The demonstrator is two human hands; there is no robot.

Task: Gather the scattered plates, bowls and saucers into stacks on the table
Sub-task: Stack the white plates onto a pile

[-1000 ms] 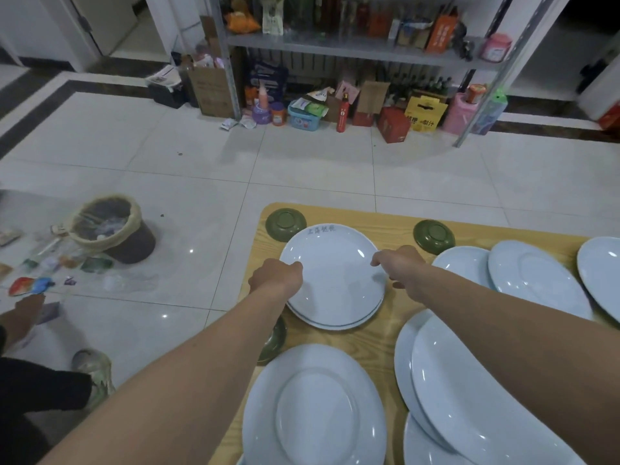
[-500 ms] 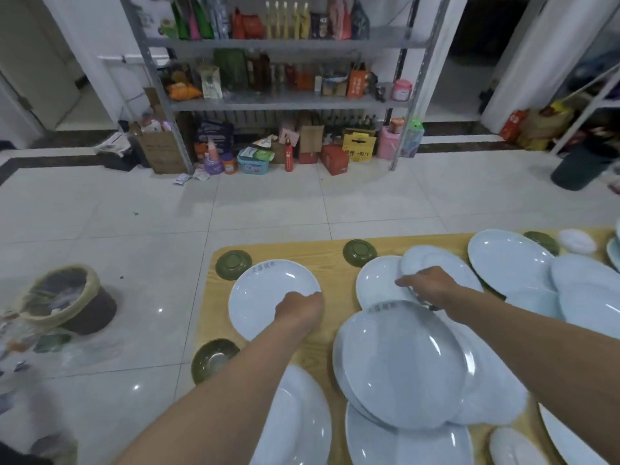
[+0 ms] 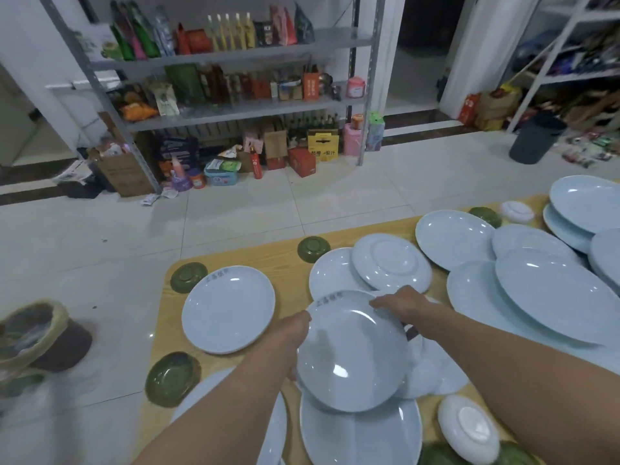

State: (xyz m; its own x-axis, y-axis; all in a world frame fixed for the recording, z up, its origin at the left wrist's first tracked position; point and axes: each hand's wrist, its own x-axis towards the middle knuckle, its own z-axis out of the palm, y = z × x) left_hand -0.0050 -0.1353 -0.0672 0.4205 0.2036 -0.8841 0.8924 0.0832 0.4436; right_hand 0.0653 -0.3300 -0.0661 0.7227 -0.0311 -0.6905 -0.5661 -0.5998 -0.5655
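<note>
A lone plate (image 3: 228, 308) lies centre-left on the table (image 3: 255, 256), saucers (image 3: 188, 276) around it. The held plate (image 3: 352, 350) hangs over others at centre. Shelves (image 3: 235, 55) stand upper-left, with perhaps a bin (image 3: 37, 333) lower-left.

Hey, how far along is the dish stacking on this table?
Barely begun: no tidy stack shows, only loosely overlapping pale oval plates. In hand: the left hand and right hand hold a round white lettered plate. Remaining: another lettered white plate, scattered dark green saucers, an upturned white bowl.

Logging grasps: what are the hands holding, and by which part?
A round white lettered plate, by its rim: left hand on one side, right hand opposite.
</note>
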